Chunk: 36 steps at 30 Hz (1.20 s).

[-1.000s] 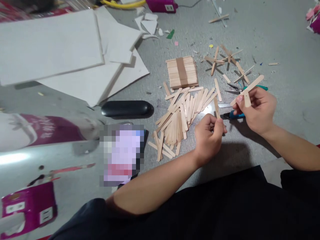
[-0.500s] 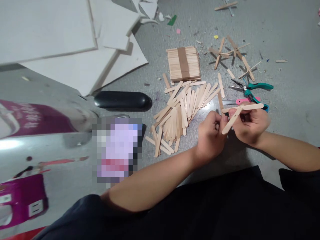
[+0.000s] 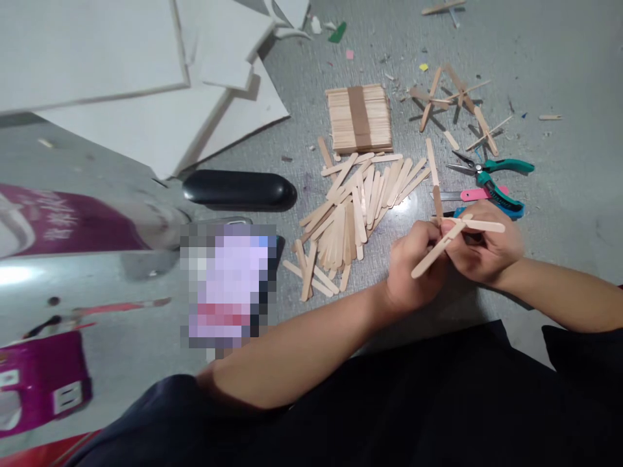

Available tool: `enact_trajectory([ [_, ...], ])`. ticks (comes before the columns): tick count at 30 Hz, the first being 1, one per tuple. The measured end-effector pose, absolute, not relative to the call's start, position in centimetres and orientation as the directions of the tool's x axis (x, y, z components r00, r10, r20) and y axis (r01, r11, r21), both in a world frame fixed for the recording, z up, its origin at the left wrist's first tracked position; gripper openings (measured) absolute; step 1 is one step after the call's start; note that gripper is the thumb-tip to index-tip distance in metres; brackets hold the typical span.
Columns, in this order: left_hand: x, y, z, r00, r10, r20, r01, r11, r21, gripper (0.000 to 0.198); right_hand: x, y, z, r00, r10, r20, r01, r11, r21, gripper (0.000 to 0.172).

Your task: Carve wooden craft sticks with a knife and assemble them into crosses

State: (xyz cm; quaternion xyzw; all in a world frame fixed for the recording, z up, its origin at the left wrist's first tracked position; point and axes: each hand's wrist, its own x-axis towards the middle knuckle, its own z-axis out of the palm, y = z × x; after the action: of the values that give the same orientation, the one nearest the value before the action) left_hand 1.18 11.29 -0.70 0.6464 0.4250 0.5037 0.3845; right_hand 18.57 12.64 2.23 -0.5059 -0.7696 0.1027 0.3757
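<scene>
Two joined wooden craft sticks [image 3: 435, 251], crossed at an angle, are held in front of me where my hands meet. My right hand [image 3: 489, 250] is closed around them near the joint, with one stick end showing over its fingers. My left hand [image 3: 413, 263] is closed against the same sticks; its fingertips are partly hidden behind the lower stick. Just beyond my hands lie green-handled pliers [image 3: 509, 166], a pink-handled tool [image 3: 481, 194] and a blue-handled tool [image 3: 516, 209], partly covered by my right hand. A fanned pile of loose craft sticks [image 3: 335, 233] spreads to the left.
A banded bundle of craft sticks [image 3: 374, 120] sits behind the pile. Assembled stick pieces [image 3: 460, 97] stand at the back right. Left are white foam boards [image 3: 121, 52], a black case [image 3: 238, 190], a blurred phone [image 3: 233, 279], a purple-labelled bottle [image 3: 73, 220] and a purple packet [image 3: 43, 383].
The crossed sticks have tilted, the free end of the lower one swinging down and left. My right hand has shifted slightly, while both hands stay together. The view has moved a little.
</scene>
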Motion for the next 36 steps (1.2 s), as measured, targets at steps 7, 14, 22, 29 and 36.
enact_trajectory([
  [7,1.4,11.6,-0.2,0.102,0.914,0.392,0.123,-0.402,0.907,0.032,17.8,12.8,2.5,-0.202,0.701,0.684,0.646,0.62,-0.445,0.018],
  [14,1.5,11.9,-0.7,0.02,0.913,0.407,0.054,-0.407,0.912,0.022,20.1,13.4,3.4,-0.385,0.759,0.525,0.649,0.627,-0.431,0.023],
  [22,1.6,11.6,-1.4,0.031,0.986,0.162,-0.156,-0.155,0.975,0.03,20.8,14.8,2.8,-0.293,0.667,0.685,0.448,0.729,-0.518,0.009],
  [29,1.1,11.6,-1.1,0.066,0.991,0.113,-0.127,-0.104,0.987,0.038,21.0,14.8,2.2,-0.404,0.77,0.495,0.57,0.634,-0.522,0.024],
  [36,1.0,11.4,-0.9,0.144,0.99,0.004,-0.147,0.018,0.989,0.032,21.3,15.1,2.5,-0.406,0.776,0.482,0.584,0.626,-0.517,0.026],
])
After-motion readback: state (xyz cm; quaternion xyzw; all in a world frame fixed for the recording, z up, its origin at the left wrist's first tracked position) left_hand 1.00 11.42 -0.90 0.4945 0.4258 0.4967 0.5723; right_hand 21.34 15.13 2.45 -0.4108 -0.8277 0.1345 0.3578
